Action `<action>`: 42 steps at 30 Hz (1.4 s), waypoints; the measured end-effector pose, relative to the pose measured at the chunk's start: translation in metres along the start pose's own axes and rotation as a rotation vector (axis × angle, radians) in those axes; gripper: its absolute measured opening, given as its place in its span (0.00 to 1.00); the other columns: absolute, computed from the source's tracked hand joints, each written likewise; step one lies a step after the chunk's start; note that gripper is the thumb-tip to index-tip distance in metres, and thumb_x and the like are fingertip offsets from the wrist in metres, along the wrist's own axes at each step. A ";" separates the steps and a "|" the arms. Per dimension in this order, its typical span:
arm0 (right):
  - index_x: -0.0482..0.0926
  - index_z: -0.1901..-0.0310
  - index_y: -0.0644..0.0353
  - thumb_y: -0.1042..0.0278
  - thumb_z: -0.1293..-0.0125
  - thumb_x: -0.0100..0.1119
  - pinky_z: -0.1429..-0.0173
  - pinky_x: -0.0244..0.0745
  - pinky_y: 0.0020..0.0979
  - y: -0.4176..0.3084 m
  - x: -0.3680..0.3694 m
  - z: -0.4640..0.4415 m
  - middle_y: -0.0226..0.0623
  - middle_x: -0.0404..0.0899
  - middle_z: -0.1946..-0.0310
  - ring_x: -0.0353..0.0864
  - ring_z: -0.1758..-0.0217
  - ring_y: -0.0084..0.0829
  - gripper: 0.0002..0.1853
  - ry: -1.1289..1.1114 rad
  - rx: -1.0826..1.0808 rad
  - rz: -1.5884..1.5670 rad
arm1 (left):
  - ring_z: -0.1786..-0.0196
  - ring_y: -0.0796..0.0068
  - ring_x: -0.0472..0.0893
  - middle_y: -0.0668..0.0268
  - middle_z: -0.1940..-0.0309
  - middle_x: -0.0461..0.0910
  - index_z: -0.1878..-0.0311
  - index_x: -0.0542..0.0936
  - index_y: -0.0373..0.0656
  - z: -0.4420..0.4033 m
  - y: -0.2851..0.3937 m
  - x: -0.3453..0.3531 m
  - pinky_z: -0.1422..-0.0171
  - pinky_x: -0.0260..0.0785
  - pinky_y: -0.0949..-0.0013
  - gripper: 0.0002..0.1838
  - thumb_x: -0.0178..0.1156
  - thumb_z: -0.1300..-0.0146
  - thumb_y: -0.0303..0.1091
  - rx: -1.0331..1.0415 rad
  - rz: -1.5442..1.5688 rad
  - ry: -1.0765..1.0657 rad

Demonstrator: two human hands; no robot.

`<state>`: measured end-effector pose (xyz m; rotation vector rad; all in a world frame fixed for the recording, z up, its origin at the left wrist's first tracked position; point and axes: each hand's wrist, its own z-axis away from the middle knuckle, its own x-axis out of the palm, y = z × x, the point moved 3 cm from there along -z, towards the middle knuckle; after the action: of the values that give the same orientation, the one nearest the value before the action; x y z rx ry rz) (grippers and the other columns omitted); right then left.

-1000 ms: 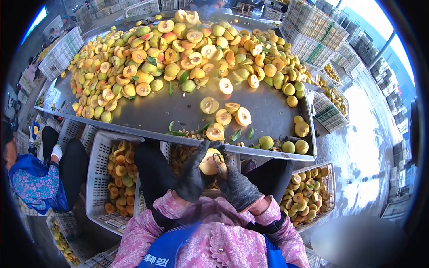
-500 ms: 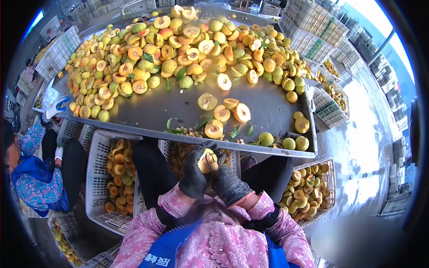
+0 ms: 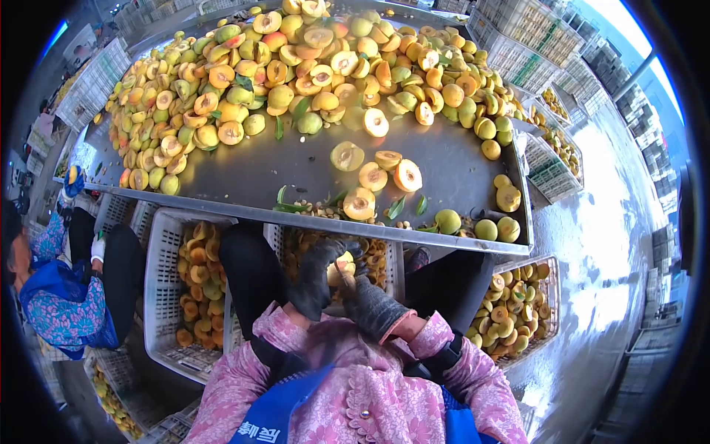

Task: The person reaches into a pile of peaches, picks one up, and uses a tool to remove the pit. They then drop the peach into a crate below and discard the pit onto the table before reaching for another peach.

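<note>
Above my lap, my left hand (image 3: 313,281) wears a dark glove and is closed around a yellow peach half (image 3: 340,271). Close against the fruit is my right hand (image 3: 376,306), in a dark grey glove with its fingers curled. It seems to grip a small thin tool at the peach, mostly hidden by the fingers. Under both hands stands a crate of cut peach pieces (image 3: 296,248). Just beyond them, on the metal table (image 3: 281,166), lie a few cut peach halves (image 3: 359,203), leaves and loose pits.
A large heap of peaches (image 3: 244,96) covers the table's far side. Crates of peach halves stand left (image 3: 166,296) and right (image 3: 551,296) of my legs. A co-worker (image 3: 66,296) in a blue apron sits at left, holding fruit. Stacked crates (image 3: 525,44) rise behind.
My hands stay together on the peach half, with the fruit turned slightly. The view has shifted a little. At left, the co-worker's raised hand now holds a piece of fruit near the table edge.
</note>
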<state>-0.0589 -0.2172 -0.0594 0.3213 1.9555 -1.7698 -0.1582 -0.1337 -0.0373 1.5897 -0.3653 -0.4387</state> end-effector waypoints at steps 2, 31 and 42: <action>0.77 0.58 0.65 0.69 0.42 0.48 0.57 0.64 0.38 0.014 0.005 0.000 0.47 0.75 0.71 0.70 0.67 0.42 0.14 -0.053 -0.101 0.241 | 0.56 0.63 0.79 0.56 0.60 0.80 0.55 0.78 0.37 0.000 0.010 -0.002 0.48 0.69 0.64 0.14 0.53 0.42 0.31 0.130 -0.176 0.036; 0.75 0.68 0.60 0.66 0.41 0.50 0.63 0.65 0.37 0.029 0.032 -0.023 0.44 0.72 0.73 0.71 0.66 0.42 0.07 -0.309 0.227 0.198 | 0.61 0.74 0.80 0.62 0.63 0.82 0.59 0.80 0.33 -0.012 -0.033 -0.017 0.53 0.71 0.72 0.12 0.56 0.42 0.31 -0.329 0.494 0.325; 0.74 0.67 0.63 0.64 0.42 0.54 0.69 0.66 0.41 -0.018 0.013 -0.044 0.45 0.74 0.78 0.73 0.74 0.46 0.10 -0.141 0.430 -0.049 | 0.63 0.75 0.79 0.64 0.66 0.82 0.62 0.80 0.33 -0.012 -0.051 -0.025 0.55 0.71 0.72 0.11 0.58 0.44 0.32 -0.187 0.280 0.387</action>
<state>-0.0868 -0.1785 -0.0476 0.2817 1.4869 -2.1762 -0.1762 -0.1077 -0.0857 1.3775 -0.2369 0.0516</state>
